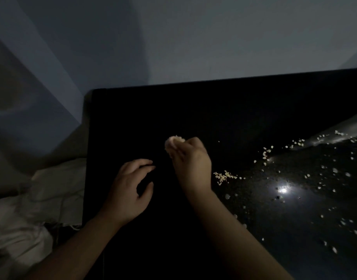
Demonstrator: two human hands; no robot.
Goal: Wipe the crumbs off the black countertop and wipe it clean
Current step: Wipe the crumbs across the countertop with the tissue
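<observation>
Left hand (131,188) is nearest, low over the black worktop (153,249), grip loose, fingers half spread, holding nothing. Right hand (190,162) is just beyond, grip closed round a pale wad (173,143); cloth or tissue, can't tell. Crumbs (224,176) lie right of that grip: one clump just beside the wrist, then a band running up-right toward the far side, loose specks across the right. Right hand is nearer them, so the sweep likely goes rightward. Crumbs are small, pale, dry-looking.
</observation>
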